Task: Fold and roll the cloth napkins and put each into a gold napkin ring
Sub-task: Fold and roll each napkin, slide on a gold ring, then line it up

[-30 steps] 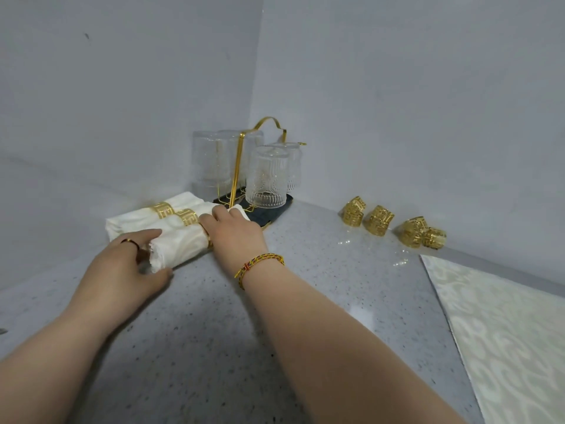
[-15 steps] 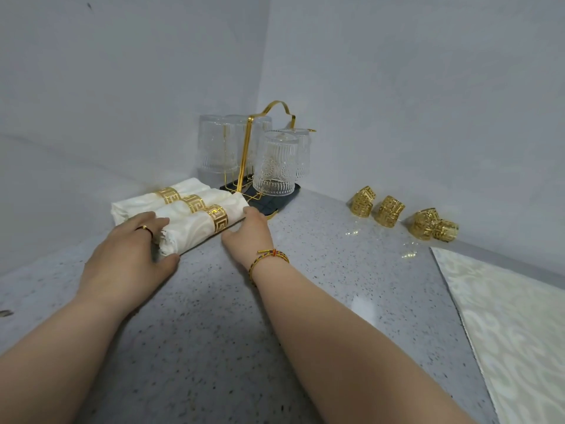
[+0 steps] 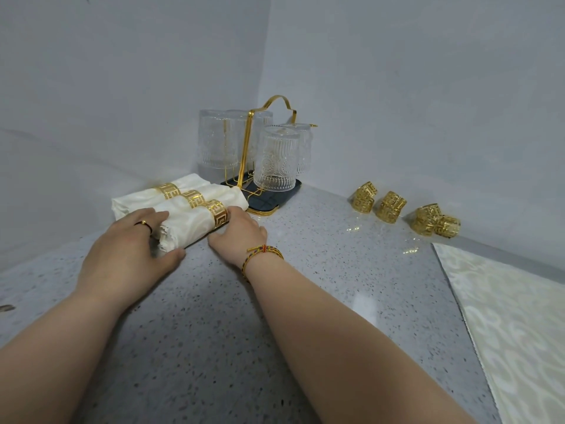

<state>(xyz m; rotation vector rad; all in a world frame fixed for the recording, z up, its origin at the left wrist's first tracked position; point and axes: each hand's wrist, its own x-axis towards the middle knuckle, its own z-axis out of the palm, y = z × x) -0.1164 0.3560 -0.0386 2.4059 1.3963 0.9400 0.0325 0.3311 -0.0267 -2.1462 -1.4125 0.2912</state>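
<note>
Three rolled white napkins lie side by side at the back left, each in a gold napkin ring. On the nearest rolled napkin (image 3: pixel 189 223) the gold ring (image 3: pixel 218 215) sits around the middle. My left hand (image 3: pixel 131 249) holds that roll's left, scalloped end, fingers over the top and thumb along the front. My right hand (image 3: pixel 240 237) touches the roll's front side just below the ring; its fingertips are hidden against the cloth. Several loose gold rings (image 3: pixel 391 207) lie by the back wall on the right.
A gold rack with upturned ribbed glasses (image 3: pixel 275 160) on a dark tray (image 3: pixel 275 200) stands in the corner right behind the rolls. A flat patterned napkin (image 3: pixel 504 316) lies spread at the right edge of the speckled grey counter (image 3: pixel 214 332). Walls close in on the left and behind.
My right hand has slid off the top of the nearest roll to its front side, uncovering the gold ring. The left hand has stayed on the roll's left end.
</note>
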